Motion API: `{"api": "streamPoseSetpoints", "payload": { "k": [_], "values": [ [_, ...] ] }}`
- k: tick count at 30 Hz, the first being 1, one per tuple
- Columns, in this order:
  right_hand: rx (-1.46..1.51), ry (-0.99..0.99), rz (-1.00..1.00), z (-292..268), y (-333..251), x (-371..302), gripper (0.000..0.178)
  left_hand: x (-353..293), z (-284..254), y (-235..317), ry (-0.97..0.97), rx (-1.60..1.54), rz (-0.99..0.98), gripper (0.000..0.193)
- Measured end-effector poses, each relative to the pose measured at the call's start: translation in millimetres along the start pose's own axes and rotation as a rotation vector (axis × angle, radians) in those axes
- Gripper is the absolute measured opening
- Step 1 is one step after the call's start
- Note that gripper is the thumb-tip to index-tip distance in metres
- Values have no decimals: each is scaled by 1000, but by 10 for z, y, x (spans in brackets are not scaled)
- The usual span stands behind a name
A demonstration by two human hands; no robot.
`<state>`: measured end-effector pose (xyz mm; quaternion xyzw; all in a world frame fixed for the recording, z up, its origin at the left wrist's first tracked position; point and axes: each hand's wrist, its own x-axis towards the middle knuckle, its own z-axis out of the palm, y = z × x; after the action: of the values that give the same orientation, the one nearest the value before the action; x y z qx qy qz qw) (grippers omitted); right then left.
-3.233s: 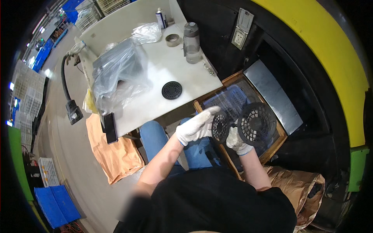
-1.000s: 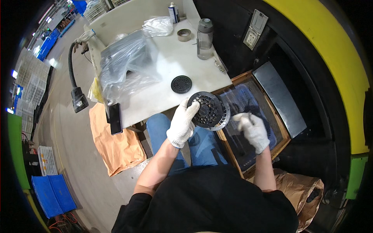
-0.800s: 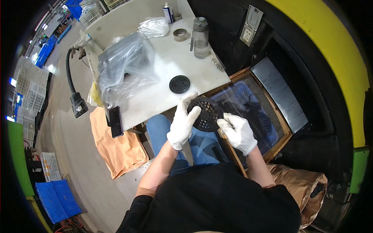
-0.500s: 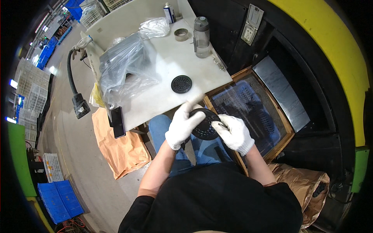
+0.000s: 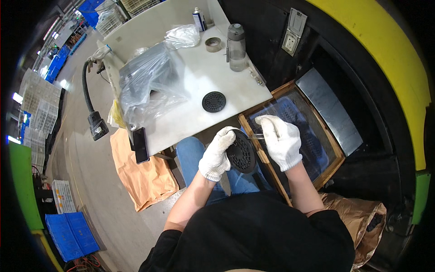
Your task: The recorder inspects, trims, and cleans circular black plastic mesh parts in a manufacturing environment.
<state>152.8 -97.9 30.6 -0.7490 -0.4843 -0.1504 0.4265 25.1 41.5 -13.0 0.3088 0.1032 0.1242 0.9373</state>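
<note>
In my white-gloved left hand (image 5: 217, 155) is a round black perforated disc (image 5: 241, 152), gripped by its left edge and tilted on its side above my lap. My right hand (image 5: 281, 139), also gloved, is closed on a thin metal tool (image 5: 258, 135) whose short tip points left toward the disc's upper edge, apart from its face. The rest of that tool is hidden in the glove, so its kind does not show. A second black perforated disc (image 5: 214, 102) lies flat on the white table near its front edge.
Clear plastic bags (image 5: 152, 84), a tape roll (image 5: 213, 44), a water bottle (image 5: 236, 47) and a spray can (image 5: 199, 19) stand or lie on the table. A phone (image 5: 140, 145) sits at its left corner. A wooden-framed opening (image 5: 265, 167) is at right; brown paper bags (image 5: 142, 174) flank me.
My right hand has pulled away from the disc, up and to the right, and the tool's tip now shows. My left hand has turned the disc to a steeper tilt.
</note>
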Motion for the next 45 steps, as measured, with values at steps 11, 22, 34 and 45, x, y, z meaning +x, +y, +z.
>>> {"api": "streamPoseSetpoints", "payload": {
  "k": [11, 22, 34, 45],
  "values": [
    [-18, -122, 56, 120, -108, -158, 12, 165, -32, 68, 197, -358, 130, 21],
    [490, -262, 616, 162, 18, -91, 34, 58, -144, -94, -42, 1001, 114, 46],
    [601, -39, 771, 342, 394, -352, 20, 96, -374, -41, -81, 424, -192, 44],
    [306, -252, 534, 561, -105, -273, 31, 187, -453, -453, 258, 1341, 146, 40]
  ]
}}
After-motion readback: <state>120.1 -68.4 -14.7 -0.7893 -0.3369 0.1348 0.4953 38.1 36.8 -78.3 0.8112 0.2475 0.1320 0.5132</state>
